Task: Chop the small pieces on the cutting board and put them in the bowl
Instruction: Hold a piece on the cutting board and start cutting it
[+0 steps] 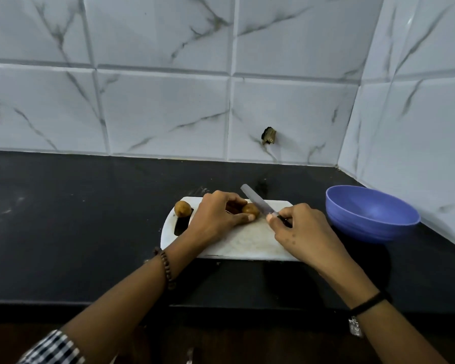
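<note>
The right grip [300, 227] grasps the knife [255, 199], its blade slanting to upper left against the piece [250, 209] that the left grip [216, 216] pinches.

Your right hand [300, 227] is hiding most of the dark handle of the grey-bladed knife [256, 199] over the white plastic cutting board [247, 240]. Your left hand [216, 216], curling round the small round brown piece [250, 209] on that board, is covering its left part, and the wrist is masking part of the board's dark handle slot [181, 225]. Below the board, the frame's bottom edge is cutting off your checked sleeve [53, 349].
</note>
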